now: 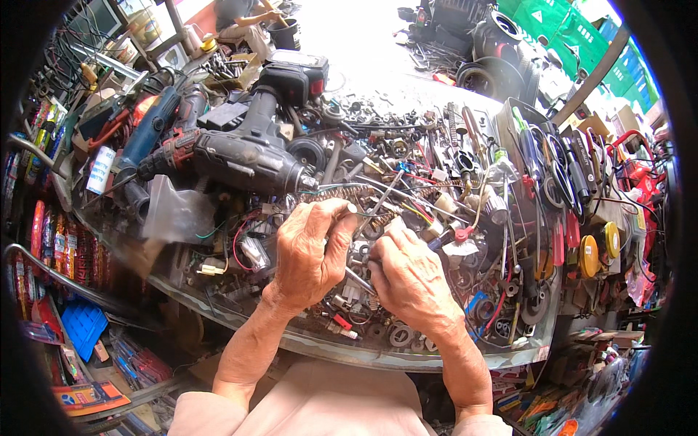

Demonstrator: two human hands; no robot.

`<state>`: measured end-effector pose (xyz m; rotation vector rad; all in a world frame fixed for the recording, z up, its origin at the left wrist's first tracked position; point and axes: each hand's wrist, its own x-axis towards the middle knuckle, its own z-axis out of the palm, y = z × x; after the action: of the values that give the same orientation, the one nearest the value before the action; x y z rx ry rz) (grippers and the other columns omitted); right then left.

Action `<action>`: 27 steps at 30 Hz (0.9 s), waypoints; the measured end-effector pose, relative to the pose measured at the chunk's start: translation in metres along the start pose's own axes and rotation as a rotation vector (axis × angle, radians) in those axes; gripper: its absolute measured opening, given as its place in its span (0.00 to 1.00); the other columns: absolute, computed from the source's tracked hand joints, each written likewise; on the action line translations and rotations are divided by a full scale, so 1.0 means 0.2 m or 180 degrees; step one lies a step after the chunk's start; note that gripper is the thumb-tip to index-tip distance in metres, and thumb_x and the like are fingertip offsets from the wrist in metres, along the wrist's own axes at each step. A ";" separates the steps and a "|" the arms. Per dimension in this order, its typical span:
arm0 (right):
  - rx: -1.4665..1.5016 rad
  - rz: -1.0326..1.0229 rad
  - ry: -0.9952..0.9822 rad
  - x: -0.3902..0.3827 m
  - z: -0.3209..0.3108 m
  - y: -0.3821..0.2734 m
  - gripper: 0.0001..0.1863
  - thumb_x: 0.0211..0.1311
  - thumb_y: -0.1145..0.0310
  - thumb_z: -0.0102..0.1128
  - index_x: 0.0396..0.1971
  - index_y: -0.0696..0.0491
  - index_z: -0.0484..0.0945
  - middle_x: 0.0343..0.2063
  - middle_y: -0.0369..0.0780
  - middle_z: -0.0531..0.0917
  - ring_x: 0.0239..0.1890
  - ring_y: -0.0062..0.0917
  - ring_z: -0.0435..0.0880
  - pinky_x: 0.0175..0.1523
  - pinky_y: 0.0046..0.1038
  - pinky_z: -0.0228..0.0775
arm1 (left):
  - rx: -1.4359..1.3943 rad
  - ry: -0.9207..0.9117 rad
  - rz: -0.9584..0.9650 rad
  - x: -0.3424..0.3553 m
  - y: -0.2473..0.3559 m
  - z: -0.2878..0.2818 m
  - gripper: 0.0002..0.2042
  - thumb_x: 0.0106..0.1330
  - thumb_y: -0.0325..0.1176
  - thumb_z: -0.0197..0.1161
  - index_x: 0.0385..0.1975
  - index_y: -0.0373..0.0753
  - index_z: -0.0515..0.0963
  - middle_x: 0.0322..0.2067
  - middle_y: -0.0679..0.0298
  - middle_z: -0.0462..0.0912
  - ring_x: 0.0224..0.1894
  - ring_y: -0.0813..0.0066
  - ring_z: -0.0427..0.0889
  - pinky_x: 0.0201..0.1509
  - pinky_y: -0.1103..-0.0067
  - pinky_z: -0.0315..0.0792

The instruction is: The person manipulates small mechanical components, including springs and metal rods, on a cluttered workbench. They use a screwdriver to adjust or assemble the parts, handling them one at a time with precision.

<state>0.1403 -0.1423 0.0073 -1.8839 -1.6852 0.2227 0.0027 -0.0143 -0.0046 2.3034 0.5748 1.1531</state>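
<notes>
My left hand (309, 254) is closed, with thumb and forefinger pinched together over the cluttered tabletop. A small pale round end shows at its fingertips; what it belongs to, I cannot make out. Just to the right, my right hand (416, 282) has its fingers curled in, and whatever they hold is hidden. A thin metal rod (359, 280) slants between the hands, its right end meeting the right fingers; whether it is gripped does not show. Beyond the hands lie a coil spring (338, 194), coloured wires and many small metal parts. A black cordless impact wrench (251, 161) rests beyond my left hand.
A blue angle grinder (151, 127) lies at the far left, near a white cylindrical container (100, 169). A clear plastic bag (178, 211) sits left of my hands. Upright tools and pliers (556, 163) crowd a holder at right. The table's edge (436, 361) curves close to my body.
</notes>
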 end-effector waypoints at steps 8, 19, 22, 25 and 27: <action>0.3588 0.1594 0.0613 0.00 -0.10 0.04 0.10 0.69 0.71 0.67 0.45 0.59 0.79 0.32 0.35 0.84 0.28 0.13 0.78 0.33 0.18 0.71 | 0.0015 -0.0011 0.0103 0.02 0.02 -0.02 0.08 0.68 0.24 0.66 0.45 0.33 0.80 0.33 0.57 0.83 0.31 0.63 0.82 0.36 0.73 0.75; 0.4815 0.1465 0.0666 -0.01 -0.13 0.09 0.16 0.71 0.72 0.64 0.55 0.62 0.79 0.36 0.42 0.85 0.25 0.16 0.78 0.28 0.18 0.70 | -0.0379 0.0165 0.0128 0.02 0.04 -0.01 0.11 0.64 0.21 0.71 0.45 0.34 0.83 0.37 0.60 0.85 0.35 0.72 0.83 0.39 0.77 0.77; 0.4615 0.1344 0.0926 -0.01 -0.13 0.08 0.14 0.67 0.77 0.68 0.50 0.61 0.80 0.38 0.41 0.89 0.29 0.14 0.82 0.29 0.17 0.73 | -0.0831 -0.0191 -0.0412 0.01 0.07 -0.04 0.11 0.64 0.21 0.72 0.46 0.33 0.83 0.36 0.62 0.86 0.35 0.77 0.83 0.41 0.79 0.78; 0.3829 0.1306 0.1095 -0.02 -0.12 -0.02 0.14 0.65 0.79 0.69 0.49 0.61 0.79 0.39 0.40 0.89 0.38 0.17 0.87 0.35 0.18 0.80 | -0.1533 -0.0401 -0.1138 -0.01 0.10 -0.04 0.12 0.64 0.24 0.73 0.47 0.33 0.85 0.37 0.62 0.88 0.37 0.79 0.86 0.52 0.78 0.77; 0.3846 0.1263 0.1181 -0.03 -0.09 -0.07 0.16 0.63 0.81 0.70 0.49 0.61 0.79 0.38 0.39 0.89 0.38 0.16 0.86 0.37 0.17 0.80 | -0.1799 -0.0466 -0.1468 -0.02 0.10 -0.04 0.13 0.63 0.26 0.74 0.47 0.36 0.86 0.35 0.61 0.90 0.36 0.77 0.88 0.61 0.74 0.76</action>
<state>0.1375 -0.1534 0.0279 -1.1539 -0.5981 0.7816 -0.0031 -0.0310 0.0096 1.6432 0.5910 0.7870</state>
